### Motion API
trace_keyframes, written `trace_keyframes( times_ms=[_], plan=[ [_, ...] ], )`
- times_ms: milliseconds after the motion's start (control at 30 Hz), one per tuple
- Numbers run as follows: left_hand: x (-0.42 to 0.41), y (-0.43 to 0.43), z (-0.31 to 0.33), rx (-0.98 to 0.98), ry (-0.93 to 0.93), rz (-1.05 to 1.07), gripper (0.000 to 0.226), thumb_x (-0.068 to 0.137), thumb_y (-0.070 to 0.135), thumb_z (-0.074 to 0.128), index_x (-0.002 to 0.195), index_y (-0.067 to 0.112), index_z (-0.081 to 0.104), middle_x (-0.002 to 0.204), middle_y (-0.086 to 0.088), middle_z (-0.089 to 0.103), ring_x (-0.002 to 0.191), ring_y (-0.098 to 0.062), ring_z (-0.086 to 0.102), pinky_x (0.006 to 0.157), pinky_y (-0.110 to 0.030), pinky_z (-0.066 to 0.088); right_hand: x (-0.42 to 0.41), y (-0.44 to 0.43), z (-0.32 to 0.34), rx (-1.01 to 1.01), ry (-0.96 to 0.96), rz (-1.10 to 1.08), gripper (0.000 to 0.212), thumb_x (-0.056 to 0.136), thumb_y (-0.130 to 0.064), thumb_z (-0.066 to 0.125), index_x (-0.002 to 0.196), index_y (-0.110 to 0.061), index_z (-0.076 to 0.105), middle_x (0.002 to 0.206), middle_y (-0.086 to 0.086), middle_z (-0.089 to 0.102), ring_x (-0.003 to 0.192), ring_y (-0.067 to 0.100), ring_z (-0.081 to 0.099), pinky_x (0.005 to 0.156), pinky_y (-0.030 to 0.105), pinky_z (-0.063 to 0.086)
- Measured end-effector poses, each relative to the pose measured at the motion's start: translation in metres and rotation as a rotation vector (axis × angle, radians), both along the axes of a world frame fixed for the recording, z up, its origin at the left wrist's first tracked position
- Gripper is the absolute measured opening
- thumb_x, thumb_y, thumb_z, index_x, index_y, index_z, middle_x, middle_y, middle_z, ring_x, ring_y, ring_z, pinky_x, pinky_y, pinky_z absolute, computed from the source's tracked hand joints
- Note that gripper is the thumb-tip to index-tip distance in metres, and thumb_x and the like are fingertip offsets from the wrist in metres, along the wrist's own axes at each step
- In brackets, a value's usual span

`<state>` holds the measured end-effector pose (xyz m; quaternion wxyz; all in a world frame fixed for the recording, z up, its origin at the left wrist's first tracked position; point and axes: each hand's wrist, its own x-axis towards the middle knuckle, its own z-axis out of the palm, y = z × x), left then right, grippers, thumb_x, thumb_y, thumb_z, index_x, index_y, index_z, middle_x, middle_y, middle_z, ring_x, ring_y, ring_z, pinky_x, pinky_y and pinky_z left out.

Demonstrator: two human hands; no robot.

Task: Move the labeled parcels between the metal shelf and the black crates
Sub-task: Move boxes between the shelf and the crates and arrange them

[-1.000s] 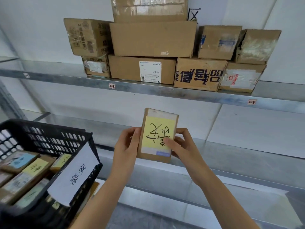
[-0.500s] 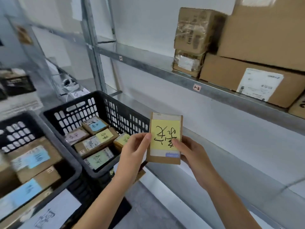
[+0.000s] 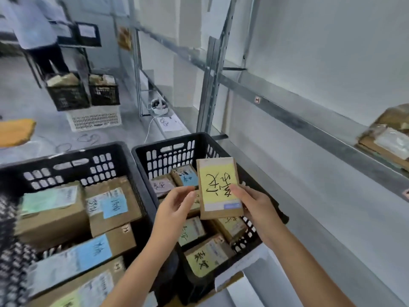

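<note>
The parcel (image 3: 218, 189), yellow-labelled, is gripped at its right edge by the right hand (image 3: 254, 207), with the thumb laid on its face, and pinched at its left edge by the left hand (image 3: 174, 207). It is held upright over the right black crate (image 3: 177, 147), in which other labelled parcels (image 3: 205, 255) lie. The metal shelf (image 3: 309, 129) runs alongside to the right.

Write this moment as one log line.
item: yellow-labeled parcel | hands: left hand, right hand both hold it | where: over right black crate
</note>
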<state>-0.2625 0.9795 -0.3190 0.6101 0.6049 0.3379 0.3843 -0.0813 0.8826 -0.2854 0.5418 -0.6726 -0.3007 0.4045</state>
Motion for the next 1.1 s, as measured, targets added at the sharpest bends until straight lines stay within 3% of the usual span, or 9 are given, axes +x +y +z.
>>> trace_keyframes(
  times_ms=[167,367,467,567,667,767,867,967,1100],
  plan=[
    [-0.011,0.043,-0.017,0.014,0.073,0.103,0.021,0.099,0.022,0.057,0.119,0.023,0.063,0.112,0.013,0.068,0.099,0.01,0.061,0.077,-0.003,0.045,-0.002,0.065,-0.013,-0.056,0.02,0.069,0.068,0.063,-0.062,0.074,0.119,-0.024,0.069,0.101,-0.003,0.079,0.092,0.014,0.075,0.092,0.036,0.054],
    [-0.005,0.081,-0.033,0.011,0.167,0.156,0.034,0.098,0.022,0.057,0.132,0.027,0.057,0.125,0.019,0.061,0.113,0.013,0.055,0.085,-0.005,0.044,0.015,0.133,-0.034,-0.126,0.035,0.134,0.052,0.072,-0.058,0.072,0.113,-0.025,0.069,0.095,-0.005,0.079,0.085,0.012,0.076,0.072,0.027,0.058],
    [0.001,0.097,-0.038,-0.003,0.195,0.197,0.034,0.098,0.022,0.057,0.132,0.029,0.056,0.129,0.017,0.06,0.12,0.005,0.054,0.091,-0.01,0.043,0.028,0.172,-0.051,-0.179,0.044,0.197,0.049,0.081,-0.053,0.073,0.117,-0.021,0.069,0.096,-0.001,0.079,0.087,0.016,0.076,0.073,0.031,0.06],
    [0.008,0.113,-0.04,-0.03,0.221,0.271,0.036,0.098,0.019,0.056,0.133,0.027,0.056,0.13,0.014,0.06,0.122,0.001,0.054,0.093,-0.012,0.044,0.036,0.215,-0.074,-0.239,0.134,0.2,0.047,0.084,-0.046,0.074,0.118,-0.014,0.069,0.101,0.003,0.079,0.099,0.024,0.073,0.095,0.042,0.056],
    [0.016,0.125,-0.042,-0.054,0.241,0.332,0.034,0.098,0.016,0.056,0.128,0.032,0.056,0.126,0.02,0.06,0.119,0.007,0.054,0.088,-0.005,0.045,0.039,0.253,-0.1,-0.316,0.177,0.25,0.051,0.085,-0.048,0.073,0.123,-0.014,0.067,0.111,0.003,0.076,0.109,0.023,0.068,0.105,0.045,0.049],
    [0.026,0.139,-0.045,-0.055,0.276,0.382,0.036,0.098,0.012,0.056,0.124,0.038,0.056,0.118,0.031,0.06,0.114,0.015,0.053,0.089,-0.003,0.044,0.039,0.282,-0.127,-0.364,0.145,0.357,0.052,0.083,-0.053,0.073,0.12,-0.017,0.067,0.101,-0.003,0.079,0.097,0.015,0.071,0.092,0.036,0.052],
    [0.038,0.152,-0.049,-0.076,0.307,0.422,0.038,0.098,0.011,0.055,0.133,0.026,0.055,0.127,0.02,0.061,0.118,0.009,0.054,0.102,-0.018,0.046,0.038,0.302,-0.151,-0.383,0.218,0.368,0.043,0.084,-0.048,0.075,0.111,-0.016,0.065,0.09,-0.001,0.08,0.082,0.014,0.076,0.07,0.027,0.055],
    [0.048,0.158,-0.054,-0.09,0.35,0.438,0.04,0.098,0.011,0.055,0.136,0.025,0.054,0.135,0.012,0.058,0.124,0.0,0.053,0.108,-0.029,0.044,0.034,0.313,-0.173,-0.399,0.213,0.413,0.048,0.085,-0.047,0.074,0.12,-0.016,0.064,0.102,0.001,0.077,0.093,0.016,0.074,0.077,0.027,0.057],
    [0.054,0.16,-0.058,-0.059,0.434,0.463,0.041,0.098,0.013,0.054,0.136,0.029,0.052,0.134,0.016,0.055,0.126,0.001,0.05,0.106,-0.021,0.042,0.023,0.316,-0.192,-0.357,0.177,0.395,0.052,0.084,-0.048,0.075,0.129,-0.026,0.062,0.105,-0.004,0.076,0.091,0.015,0.074,0.082,0.032,0.059]
  ],
)
